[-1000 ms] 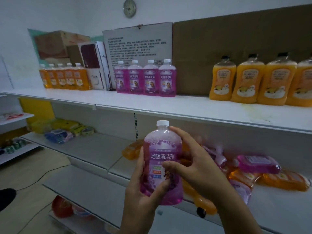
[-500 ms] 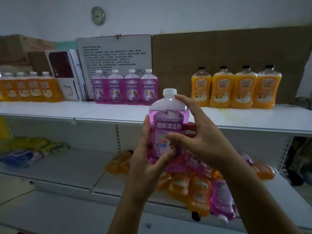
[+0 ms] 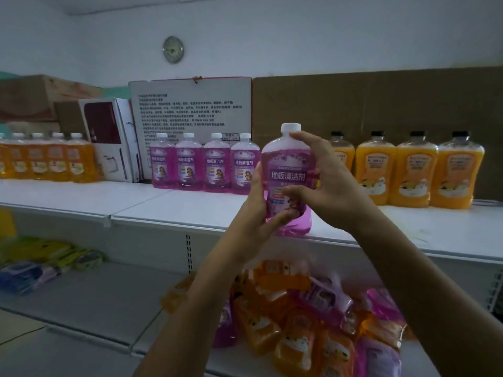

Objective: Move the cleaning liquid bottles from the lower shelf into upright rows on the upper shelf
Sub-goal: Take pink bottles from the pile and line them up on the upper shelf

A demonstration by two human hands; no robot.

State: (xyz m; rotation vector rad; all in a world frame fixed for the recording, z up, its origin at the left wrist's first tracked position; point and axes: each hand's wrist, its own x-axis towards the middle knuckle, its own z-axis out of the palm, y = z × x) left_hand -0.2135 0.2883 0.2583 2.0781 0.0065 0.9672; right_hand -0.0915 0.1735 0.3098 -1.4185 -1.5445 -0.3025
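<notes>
Both hands, left hand (image 3: 258, 210) and right hand (image 3: 324, 180), gripping purple bottle (image 3: 288, 170) above upper shelf (image 3: 190, 210) front edge; could topple if set crooked.

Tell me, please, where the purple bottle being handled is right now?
Head view, centre: the held purple bottle is upright between the left hand and right hand, over the upper shelf.

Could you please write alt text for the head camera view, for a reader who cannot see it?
Two hands, left hand and right hand, hold a purple bottle upright above the front of the upper shelf. Behind it stand a row of four purple bottles and orange bottles; more bottles lie heaped on the lower shelf.
</notes>
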